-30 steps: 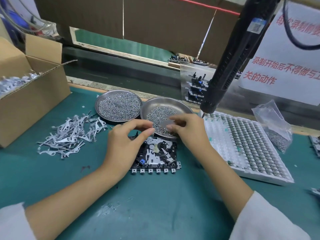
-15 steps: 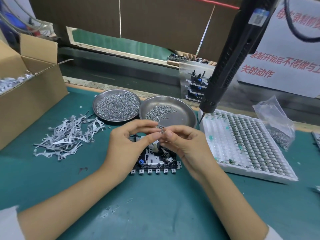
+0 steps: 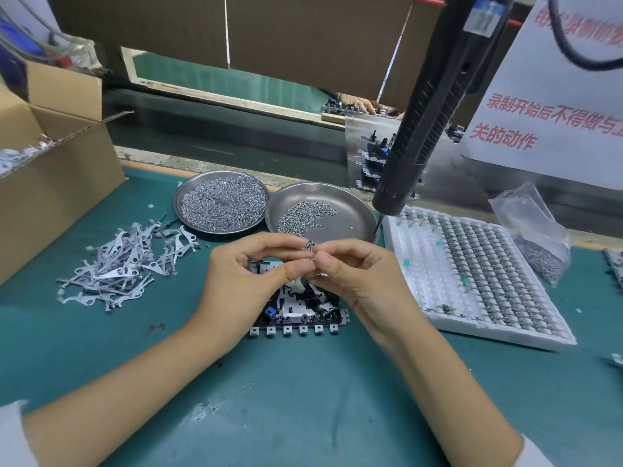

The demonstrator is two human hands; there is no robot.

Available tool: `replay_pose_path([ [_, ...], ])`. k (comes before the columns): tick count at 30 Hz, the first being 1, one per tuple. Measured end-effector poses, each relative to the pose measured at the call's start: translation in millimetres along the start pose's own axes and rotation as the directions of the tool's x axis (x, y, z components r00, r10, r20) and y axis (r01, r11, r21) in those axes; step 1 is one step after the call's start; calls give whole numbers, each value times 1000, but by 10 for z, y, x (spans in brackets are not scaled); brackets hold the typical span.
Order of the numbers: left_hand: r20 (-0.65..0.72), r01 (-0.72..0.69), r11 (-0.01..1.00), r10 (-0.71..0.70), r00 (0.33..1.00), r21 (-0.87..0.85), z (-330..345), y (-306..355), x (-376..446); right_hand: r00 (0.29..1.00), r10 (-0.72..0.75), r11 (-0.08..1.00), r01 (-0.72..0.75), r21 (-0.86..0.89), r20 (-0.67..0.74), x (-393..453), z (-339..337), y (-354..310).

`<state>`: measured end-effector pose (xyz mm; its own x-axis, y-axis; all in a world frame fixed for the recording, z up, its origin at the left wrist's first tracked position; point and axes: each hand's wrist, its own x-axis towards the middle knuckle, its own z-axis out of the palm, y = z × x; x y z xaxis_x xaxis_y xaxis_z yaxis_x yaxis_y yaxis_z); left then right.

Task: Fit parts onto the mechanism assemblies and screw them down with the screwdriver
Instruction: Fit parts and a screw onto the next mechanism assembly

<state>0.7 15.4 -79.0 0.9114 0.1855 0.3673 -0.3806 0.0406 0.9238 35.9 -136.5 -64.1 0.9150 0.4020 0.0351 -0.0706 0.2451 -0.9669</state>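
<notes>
Both hands risen from dish to meet above mechanism assembly (image 3: 296,306) on table (image 3: 303,416); left hand (image 3: 242,281) and right hand (image 3: 357,281) fingers pinch small screw (image 3: 310,246) between fingertips; screwdriver (image 3: 435,106) hanging unheld.

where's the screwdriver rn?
Head view, upper right: the screwdriver hangs unheld, its tip over the gap between the right screw dish and the white parts tray.
</notes>
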Motion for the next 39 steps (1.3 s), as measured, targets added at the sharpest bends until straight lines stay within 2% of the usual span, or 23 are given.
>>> replay_pose_path([
  [9, 88, -42, 996, 35, 996, 80, 6, -21, -20, 988, 106, 986, -120, 114, 115, 10, -42, -45],
  [16, 83, -70, 994, 63, 995, 81, 36, 23, -40, 976, 145, 968, -174, 181, 162, 12, -48, -18],
  [18, 72, -70, 992, 63, 995, 106, 43, 25, -50, 968, 179, 974, -199, 109, 174, 1, -61, -81],
  [20, 52, -76, 988, 70, 996, 135, 41, 24, -52, 960, 219, 976, -215, -42, 176, -39, -171, -278],
  [22, 14, -80, 986, 79, 997, 143, 26, 22, -34, 989, 143, 951, -129, -280, 28, -114, -409, -558],
  [23, -5, -77, 987, 79, 997, 144, 17, 20, -24, 994, 62, 895, -94, -435, -88, -175, -561, -692],
  [25, -47, -57, 990, 64, 997, 131, 5, 10, 0, 947, -104, 670, -160, -725, -305, -300, -877, -862],
  [27, -85, -33, 992, 43, 995, 119, -1, -8, 12, 913, -174, 420, -271, -866, -370, -377, -1115, -881],
  [29, -121, -11, 994, 24, 992, 109, 7, -26, 15, 929, -141, 237, -305, -922, -343, -412, -1236, -830],
  [33, -143, 12, 995, 3, 990, 102, 18, -49, 10, 962, -60, 95, -261, -961, -267, -402, -1287, -739],
  [37, -130, 21, 997, -11, 991, 79, 42, -56, 14, 975, -70, -107, -217, -970, -210, -320, -1265, -687],
  [39, -124, 28, 997, -18, 992, 75, 42, -63, 16, 974, -84, -170, -222, -960, -211, -304, -1232, -674],
])
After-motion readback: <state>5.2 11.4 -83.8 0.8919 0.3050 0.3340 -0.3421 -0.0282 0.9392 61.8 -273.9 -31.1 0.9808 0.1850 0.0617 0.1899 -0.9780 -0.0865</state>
